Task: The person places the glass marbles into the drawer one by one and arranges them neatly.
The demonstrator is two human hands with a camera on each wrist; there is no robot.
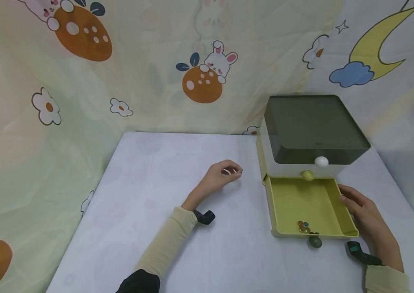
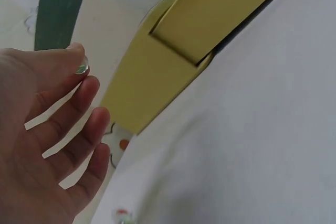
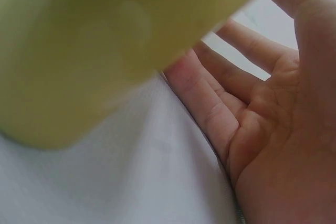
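My left hand (image 1: 218, 177) is raised over the white table, left of the drawer box. Its thumb and index finger pinch a small clear glass marble (image 2: 82, 65); the other fingers are loosely bent. My right hand (image 1: 366, 215) rests against the outer right side of a pulled-out yellow-green drawer (image 1: 303, 199), its thumb at the rim. In the right wrist view, its fingers (image 3: 191, 82) lie fairly straight along the drawer's side. Several coloured marbles (image 1: 303, 228) sit near the drawer's front wall, partly hidden by it.
Above the drawer stands the box body with a dark green top (image 1: 317, 122) and a white knob (image 1: 321, 162). A dark green knob (image 1: 314, 242) sticks out at the drawer's front. In the left wrist view, a small shiny red-and-green thing (image 2: 124, 215) shows at the bottom. Printed cloth (image 1: 148, 81) hangs behind.
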